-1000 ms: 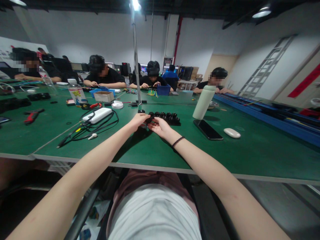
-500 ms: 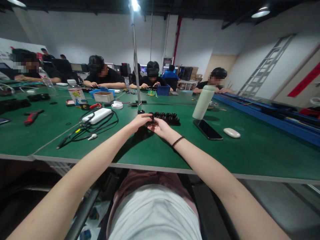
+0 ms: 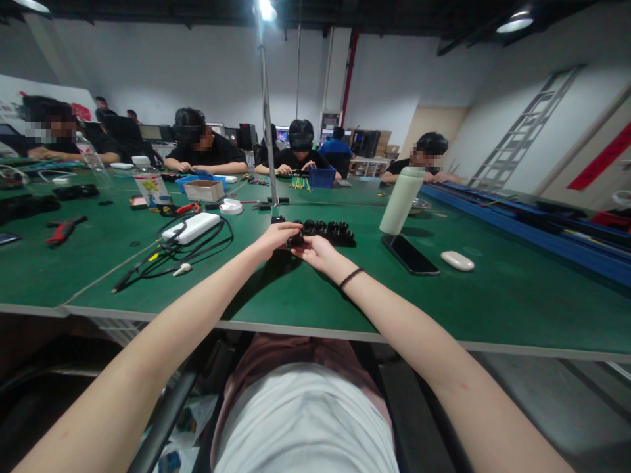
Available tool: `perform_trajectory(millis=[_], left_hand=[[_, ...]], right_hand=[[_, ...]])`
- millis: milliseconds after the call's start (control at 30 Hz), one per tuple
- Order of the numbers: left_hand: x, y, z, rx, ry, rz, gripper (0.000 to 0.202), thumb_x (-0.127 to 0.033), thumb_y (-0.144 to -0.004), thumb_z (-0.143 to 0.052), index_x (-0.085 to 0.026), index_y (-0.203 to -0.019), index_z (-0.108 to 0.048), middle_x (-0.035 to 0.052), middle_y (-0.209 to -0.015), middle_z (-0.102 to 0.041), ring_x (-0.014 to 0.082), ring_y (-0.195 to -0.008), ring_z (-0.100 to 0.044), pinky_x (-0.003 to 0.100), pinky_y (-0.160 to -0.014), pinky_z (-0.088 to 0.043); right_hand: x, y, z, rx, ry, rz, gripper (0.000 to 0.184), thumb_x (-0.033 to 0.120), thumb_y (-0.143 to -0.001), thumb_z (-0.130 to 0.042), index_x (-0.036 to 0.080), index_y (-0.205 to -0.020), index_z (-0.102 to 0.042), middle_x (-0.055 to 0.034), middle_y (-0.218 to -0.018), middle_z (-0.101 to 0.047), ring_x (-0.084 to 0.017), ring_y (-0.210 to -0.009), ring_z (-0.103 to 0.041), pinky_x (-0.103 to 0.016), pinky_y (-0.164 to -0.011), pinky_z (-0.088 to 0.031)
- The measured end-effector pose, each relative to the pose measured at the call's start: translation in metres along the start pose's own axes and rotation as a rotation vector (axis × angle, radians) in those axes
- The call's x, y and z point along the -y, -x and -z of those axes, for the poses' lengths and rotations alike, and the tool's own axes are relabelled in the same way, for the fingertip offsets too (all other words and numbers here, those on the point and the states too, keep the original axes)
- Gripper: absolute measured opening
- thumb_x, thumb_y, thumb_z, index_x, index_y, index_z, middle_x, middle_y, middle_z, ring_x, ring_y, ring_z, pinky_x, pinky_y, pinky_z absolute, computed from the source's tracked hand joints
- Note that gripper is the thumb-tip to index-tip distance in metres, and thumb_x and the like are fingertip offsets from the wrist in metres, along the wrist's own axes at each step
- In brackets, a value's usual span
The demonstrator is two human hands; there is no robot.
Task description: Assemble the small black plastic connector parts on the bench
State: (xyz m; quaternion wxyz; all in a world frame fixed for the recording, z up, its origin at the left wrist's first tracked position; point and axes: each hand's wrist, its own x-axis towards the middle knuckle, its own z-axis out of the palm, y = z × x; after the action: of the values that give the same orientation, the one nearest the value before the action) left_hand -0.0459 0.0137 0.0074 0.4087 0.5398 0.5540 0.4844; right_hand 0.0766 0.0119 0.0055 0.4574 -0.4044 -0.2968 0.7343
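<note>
Both my arms reach forward over the green table (image 3: 315, 295). My left hand (image 3: 277, 237) and my right hand (image 3: 315, 251) meet around a small black part (image 3: 296, 240), fingers curled on it. Just behind them lies a row of several black round parts (image 3: 329, 231) on a black strip. A dark band circles my right wrist.
A white bottle (image 3: 401, 200), a dark phone (image 3: 409, 255) and a white case (image 3: 457, 261) lie to the right. A white power bank (image 3: 192, 227) with black cables and an earbud (image 3: 182, 268) lie left. A metal pole (image 3: 269, 131) rises ahead. Several people sit at the far side.
My hands have lifted slightly and closed tighter on the small black part; otherwise the table is unchanged.
</note>
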Motion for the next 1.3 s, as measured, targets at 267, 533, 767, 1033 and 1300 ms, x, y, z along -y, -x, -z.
perform_trajectory(millis=[267, 533, 767, 1033, 1300], left_hand=[[0.0, -0.0033, -0.0026, -0.045, 0.105, 0.126, 0.014, -0.022, -0.069, -0.071, -0.017, -0.081, -0.071, 0.0028, -0.081, -0.07, 0.0121, -0.067, -0.059, 0.024, -0.062, -0.046], [-0.002, -0.0003, -0.004, -0.035, 0.173, 0.149, 0.003, -0.016, -0.071, -0.07, -0.017, -0.074, -0.069, 0.0004, -0.074, -0.067, 0.0118, -0.066, -0.059, 0.025, -0.065, -0.047], [-0.0044, 0.0012, -0.0038, -0.038, 0.189, 0.137, 0.007, -0.015, -0.067, -0.075, -0.016, -0.068, -0.068, 0.0014, -0.07, -0.066, 0.0123, -0.065, -0.059, 0.025, -0.064, -0.047], [-0.0027, 0.0004, -0.0048, -0.054, 0.195, 0.145, 0.009, -0.016, -0.072, -0.072, -0.015, -0.065, -0.067, 0.0015, -0.067, -0.066, 0.0109, -0.061, -0.058, 0.024, -0.061, -0.046], [0.0017, -0.0045, -0.0031, -0.031, 0.181, 0.128, 0.012, -0.022, -0.068, -0.076, -0.016, -0.064, -0.066, 0.0012, -0.066, -0.066, 0.0127, -0.065, -0.06, 0.024, -0.063, -0.047]], right_hand=[[-0.0003, -0.0008, -0.0002, -0.034, 0.005, 0.0, 0.026, -0.001, -0.088, -0.033, 0.015, -0.081, -0.052, -0.0022, -0.062, -0.057, -0.012, -0.056, -0.057, -0.022, -0.056, -0.053], [-0.0012, -0.0011, 0.0016, 0.003, 0.046, 0.054, 0.028, -0.004, -0.085, -0.036, 0.018, -0.077, -0.052, 0.0006, -0.064, -0.058, -0.011, -0.059, -0.057, -0.022, -0.059, -0.052], [-0.0015, -0.0026, 0.0013, -0.021, 0.078, 0.064, 0.029, -0.005, -0.086, -0.036, 0.018, -0.08, -0.052, 0.0013, -0.066, -0.059, -0.01, -0.059, -0.058, -0.023, -0.063, -0.053], [-0.0015, -0.001, 0.0005, -0.011, 0.083, 0.056, 0.03, -0.005, -0.087, -0.035, 0.018, -0.077, -0.052, 0.0003, -0.066, -0.058, -0.01, -0.058, -0.057, -0.022, -0.061, -0.052], [-0.0024, -0.004, 0.0026, 0.009, 0.085, 0.066, 0.03, -0.006, -0.084, -0.037, 0.018, -0.079, -0.054, 0.0005, -0.066, -0.058, -0.011, -0.06, -0.057, -0.023, -0.062, -0.052]])
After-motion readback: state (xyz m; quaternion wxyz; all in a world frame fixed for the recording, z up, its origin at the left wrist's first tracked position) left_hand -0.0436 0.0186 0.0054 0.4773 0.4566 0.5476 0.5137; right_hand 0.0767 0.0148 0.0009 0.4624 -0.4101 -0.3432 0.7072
